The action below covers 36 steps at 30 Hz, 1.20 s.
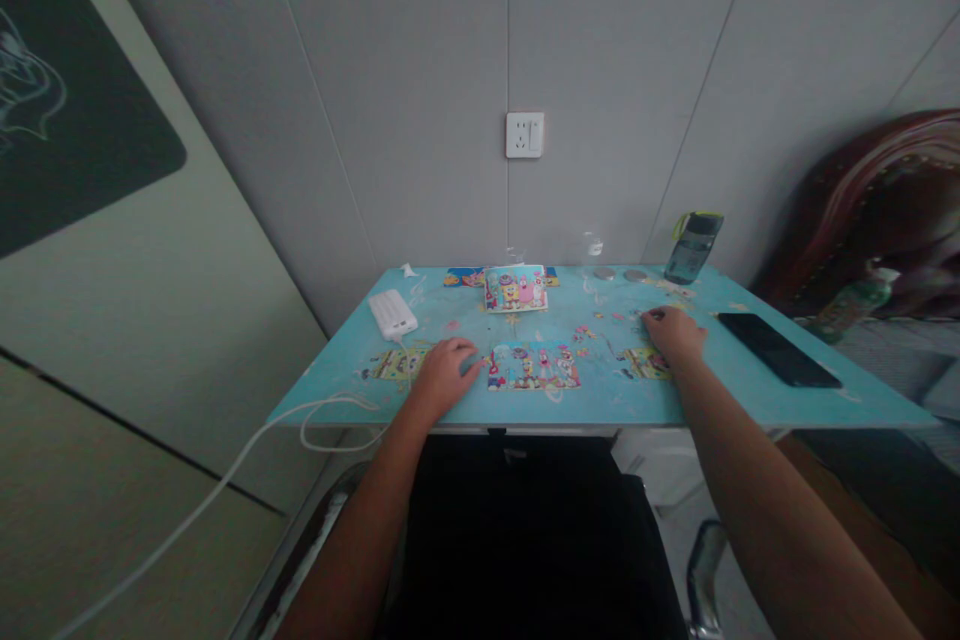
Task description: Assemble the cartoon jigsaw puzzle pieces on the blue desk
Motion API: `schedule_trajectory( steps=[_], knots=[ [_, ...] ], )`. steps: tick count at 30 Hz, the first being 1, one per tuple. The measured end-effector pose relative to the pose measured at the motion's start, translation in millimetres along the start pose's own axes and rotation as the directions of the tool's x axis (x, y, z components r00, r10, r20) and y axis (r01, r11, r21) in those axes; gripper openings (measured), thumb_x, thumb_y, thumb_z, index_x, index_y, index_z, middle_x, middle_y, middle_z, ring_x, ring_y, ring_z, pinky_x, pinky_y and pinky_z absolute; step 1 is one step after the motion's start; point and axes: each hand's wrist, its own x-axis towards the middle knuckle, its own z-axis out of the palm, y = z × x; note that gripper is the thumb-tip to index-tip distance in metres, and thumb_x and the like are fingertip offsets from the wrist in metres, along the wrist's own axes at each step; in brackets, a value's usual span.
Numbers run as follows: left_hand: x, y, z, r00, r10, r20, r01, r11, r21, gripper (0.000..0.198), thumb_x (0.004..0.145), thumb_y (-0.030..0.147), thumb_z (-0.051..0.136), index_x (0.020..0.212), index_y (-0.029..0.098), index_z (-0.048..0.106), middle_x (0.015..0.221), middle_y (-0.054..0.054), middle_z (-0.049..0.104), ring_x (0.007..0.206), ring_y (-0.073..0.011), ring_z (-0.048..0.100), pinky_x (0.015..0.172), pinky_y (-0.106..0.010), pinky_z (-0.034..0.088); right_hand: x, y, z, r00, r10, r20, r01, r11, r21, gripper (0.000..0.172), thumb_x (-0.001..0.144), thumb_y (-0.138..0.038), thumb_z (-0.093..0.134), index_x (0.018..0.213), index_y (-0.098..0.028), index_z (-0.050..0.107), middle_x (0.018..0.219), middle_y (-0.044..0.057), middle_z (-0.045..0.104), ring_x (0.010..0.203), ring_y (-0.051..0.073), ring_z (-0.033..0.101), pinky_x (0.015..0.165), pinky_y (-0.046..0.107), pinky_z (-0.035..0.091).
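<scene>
My left hand (448, 375) rests on the blue table at the left end of a flat cartoon puzzle sheet (534, 367), its fingers apart with nothing in them. Farther right, my right hand (673, 332) is low over the tabletop, fingertips together near small scattered pieces (586, 332); what they pinch, if anything, is too small to name. A small cartoon picture (516, 289) stands propped behind the sheet. Printed yellow cartoon figures show beside my left hand (403, 364) and under my right wrist (646, 363).
On the blue table (337, 370) a white power bank (392, 314) with a cable lies left. A dark bottle (693, 248) stands back right, and a black phone (778, 350) lies at the right. Behind are a wall and a socket (524, 135).
</scene>
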Motion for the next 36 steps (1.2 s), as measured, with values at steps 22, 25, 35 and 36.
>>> schedule_trajectory(
  steps=[22, 25, 35, 36],
  knots=[
    [-3, 3, -2.7, 0.998, 0.052, 0.046, -0.051, 0.999, -0.006, 0.024, 0.098, 0.03, 0.054, 0.108, 0.024, 0.075, 0.116, -0.008, 0.068, 0.11, -0.0252, 0.061, 0.102, -0.044, 0.046, 0, -1, -2, 1.0, -0.003, 0.024, 0.001, 0.997, 0.081, 0.043, 0.085, -0.053, 0.058, 0.108, -0.02, 0.074, 0.107, 0.014, 0.074, 0.107, 0.036, 0.063, 0.099, 0.055, 0.036],
    [-3, 2, -2.3, 0.998, 0.057, 0.036, -0.057, 0.998, -0.013, 0.024, 0.098, 0.031, 0.054, 0.107, 0.024, 0.075, 0.116, -0.008, 0.067, 0.11, -0.0253, 0.061, 0.102, -0.044, 0.046, -2, -4, -6, 0.999, 0.01, 0.036, -0.013, 0.998, 0.068, 0.042, 0.086, -0.053, 0.058, 0.107, -0.021, 0.074, 0.107, 0.013, 0.074, 0.108, 0.036, 0.063, 0.1, 0.054, 0.036],
    [-2, 1, -3.1, 0.997, 0.047, 0.054, -0.044, 0.998, -0.052, 0.019, 0.097, 0.032, 0.054, 0.1, 0.024, 0.071, 0.109, -0.007, 0.067, 0.105, -0.0245, 0.061, 0.099, -0.041, 0.046, -11, -12, -16, 0.999, 0.01, 0.044, -0.012, 0.999, 0.044, 0.042, 0.089, -0.049, 0.054, 0.11, -0.018, 0.074, 0.109, 0.016, 0.074, 0.11, 0.034, 0.064, 0.101, 0.051, 0.038],
    [-2, 0, -3.0, 0.997, 0.046, 0.059, -0.042, 0.997, -0.059, 0.019, 0.096, 0.033, 0.054, 0.1, 0.024, 0.071, 0.108, -0.007, 0.068, 0.104, -0.0246, 0.061, 0.099, -0.041, 0.046, -11, -12, -16, 0.999, 0.009, 0.043, -0.011, 0.999, 0.047, 0.043, 0.089, -0.049, 0.054, 0.111, -0.018, 0.074, 0.109, 0.015, 0.074, 0.11, 0.034, 0.064, 0.102, 0.051, 0.038]
  ],
)
